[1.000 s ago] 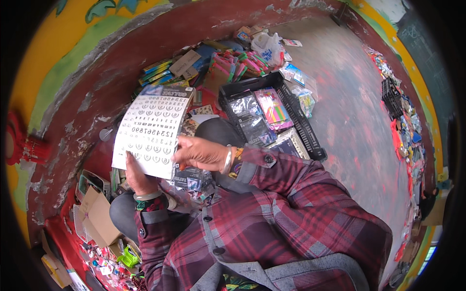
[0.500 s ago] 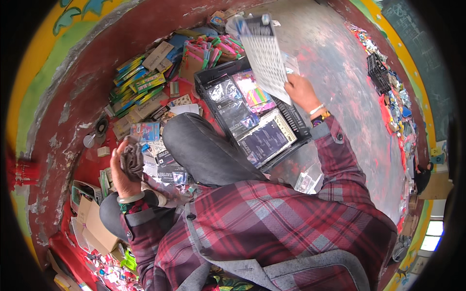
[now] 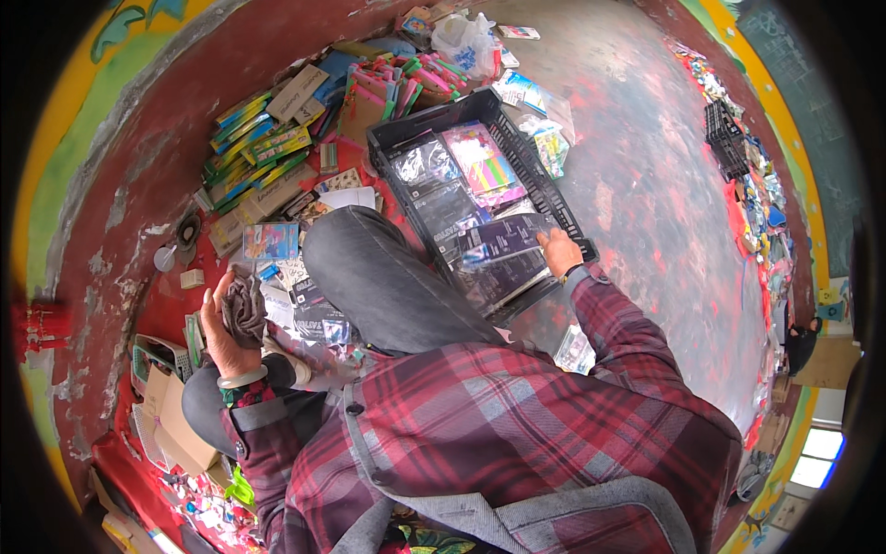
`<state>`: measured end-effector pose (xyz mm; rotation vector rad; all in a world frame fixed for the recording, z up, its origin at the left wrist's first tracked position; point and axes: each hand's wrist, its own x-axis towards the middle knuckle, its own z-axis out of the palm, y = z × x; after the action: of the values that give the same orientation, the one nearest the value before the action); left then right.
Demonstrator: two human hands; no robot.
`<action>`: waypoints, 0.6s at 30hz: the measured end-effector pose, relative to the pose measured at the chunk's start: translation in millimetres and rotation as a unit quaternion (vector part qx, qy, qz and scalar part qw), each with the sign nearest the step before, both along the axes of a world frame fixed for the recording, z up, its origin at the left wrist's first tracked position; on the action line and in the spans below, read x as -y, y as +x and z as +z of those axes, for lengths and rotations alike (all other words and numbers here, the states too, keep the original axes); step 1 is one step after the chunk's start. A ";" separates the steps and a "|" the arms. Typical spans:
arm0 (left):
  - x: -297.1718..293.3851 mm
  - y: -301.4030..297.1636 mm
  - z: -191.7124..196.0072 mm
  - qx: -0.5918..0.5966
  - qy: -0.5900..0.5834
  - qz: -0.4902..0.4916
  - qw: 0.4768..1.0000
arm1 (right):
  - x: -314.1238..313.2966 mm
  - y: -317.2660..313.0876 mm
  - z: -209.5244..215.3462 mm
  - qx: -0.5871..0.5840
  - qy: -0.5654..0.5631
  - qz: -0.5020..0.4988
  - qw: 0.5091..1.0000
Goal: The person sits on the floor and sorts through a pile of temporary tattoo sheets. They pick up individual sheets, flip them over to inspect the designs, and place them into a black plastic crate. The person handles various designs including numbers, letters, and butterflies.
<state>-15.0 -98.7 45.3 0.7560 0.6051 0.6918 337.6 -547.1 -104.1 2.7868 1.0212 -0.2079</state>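
The sheet that was up in the air a moment ago is now down in the black crate [image 3: 406, 138]; the right hand [image 3: 557, 251] pinches the dark packet [image 3: 503, 242] there, while the left hand [image 3: 221, 323] clutches a grey cloth [image 3: 245, 309] beside the knee

A floor-level stall: packaged goods [image 3: 268, 148] and a black crate [image 3: 406, 138] cover the ground.
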 end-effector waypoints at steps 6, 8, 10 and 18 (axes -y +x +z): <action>1.5 1.4 -2.4 -0.013 -0.002 0.010 1.000 | 15.4 -1.9 -43.7 0.002 -0.040 0.065 0.997; 1.0 0.3 -5.8 -0.016 0.000 0.008 1.000 | 23.0 -0.6 -62.4 0.016 -0.050 0.061 0.997; -0.2 -0.6 -8.4 -0.014 0.000 0.005 1.000 | 27.6 -0.3 -76.6 0.020 -0.088 0.065 0.994; 0.4 -0.9 -13.8 -0.015 -0.005 0.000 1.000 | 56.0 -7.7 -128.1 0.003 -0.141 -0.043 0.989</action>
<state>-16.0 -99.1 31.5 0.7589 0.6360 0.6778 329.9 -603.0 -232.2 2.5738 0.8004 -0.3281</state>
